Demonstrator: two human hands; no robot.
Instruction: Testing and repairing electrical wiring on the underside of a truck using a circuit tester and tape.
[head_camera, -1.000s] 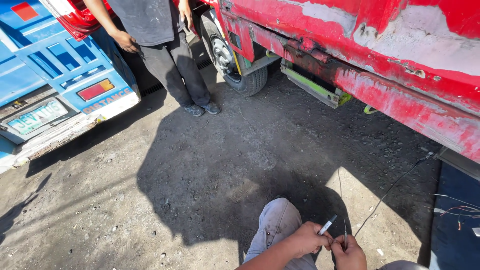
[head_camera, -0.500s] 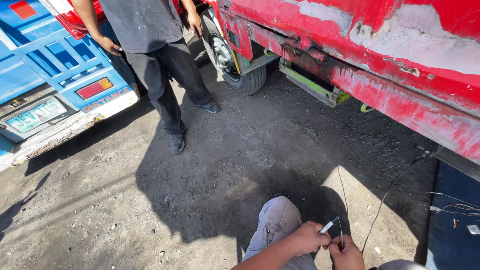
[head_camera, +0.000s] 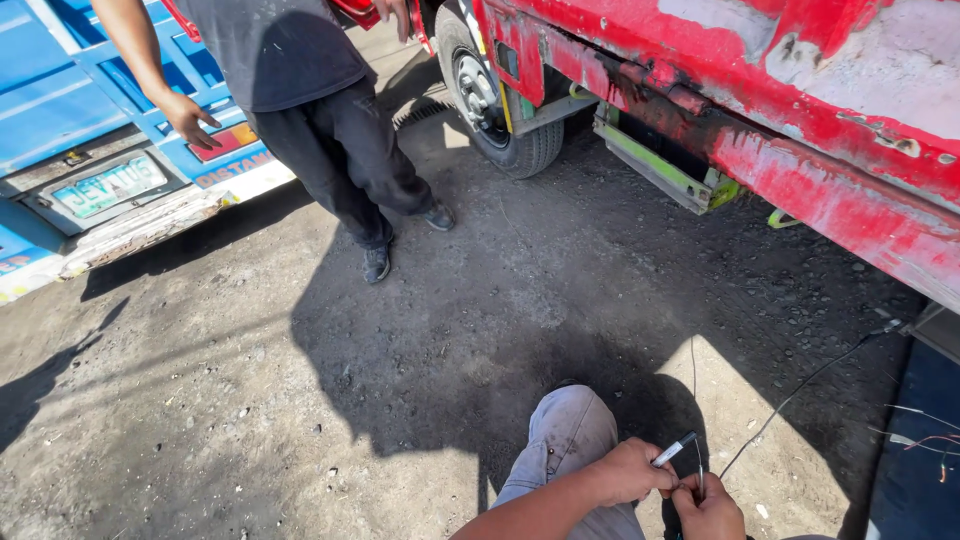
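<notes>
Left hand (head_camera: 630, 470) pinches a slim grey tool (head_camera: 675, 449) steady over the thin wire (head_camera: 697, 470), which right-hand fingers (head_camera: 700, 492) nip taut above the ground.

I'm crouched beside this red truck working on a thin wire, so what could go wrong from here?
The small tool in your left hand points toward your right hand pinching the wire, so a slip could nick fingers. The long wire trailing across the dirt could snag a foot. A person stands close by and might step onto it.
</notes>
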